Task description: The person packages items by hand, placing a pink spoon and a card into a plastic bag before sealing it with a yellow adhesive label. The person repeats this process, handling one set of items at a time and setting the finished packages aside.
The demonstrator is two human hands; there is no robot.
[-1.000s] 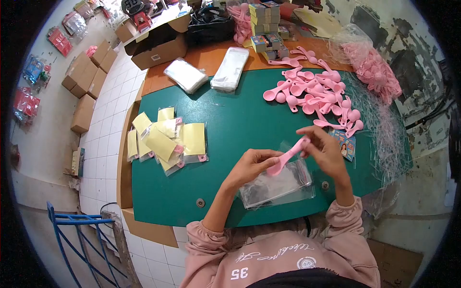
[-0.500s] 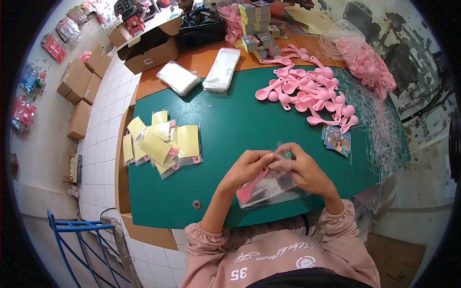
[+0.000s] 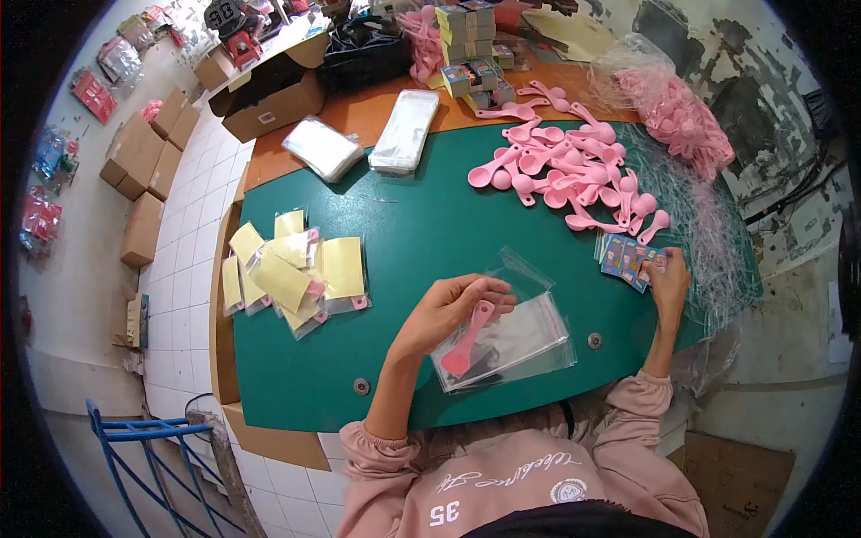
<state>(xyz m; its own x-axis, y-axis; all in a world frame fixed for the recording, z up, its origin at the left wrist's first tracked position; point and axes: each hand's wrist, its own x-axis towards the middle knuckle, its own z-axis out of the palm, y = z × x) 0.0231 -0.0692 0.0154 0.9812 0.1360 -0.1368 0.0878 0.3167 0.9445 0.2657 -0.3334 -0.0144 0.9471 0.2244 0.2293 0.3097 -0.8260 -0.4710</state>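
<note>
My left hand [image 3: 459, 309], its fingers curled together, grips a clear plastic bag [image 3: 516, 269] with a pink spoon [image 3: 466, 341] at it, above a stack of clear bags [image 3: 534, 336] near the front edge. At the right, my right hand [image 3: 668, 273] has its fingers on the small stack of printed cards [image 3: 625, 260], closed on a card. Just behind the cards lies a loose pile of pink spoons [image 3: 574, 170]. On the left of the green table [image 3: 413, 233] are several packed bags [image 3: 287, 273] with yellow card backs and pink spoon ends.
Two stacks of clear bags [image 3: 404, 132] lie toward the back. Behind them stand an open cardboard box [image 3: 273, 103] and bundled cards [image 3: 468, 40]. A large bag of pink spoons [image 3: 677, 117] rests at the back right, with crumpled plastic [image 3: 708, 242] along the right edge.
My right hand has left my left hand and moved right to the printed cards. The bag and spoon stay at my left hand, and the view has shifted slightly.
</note>
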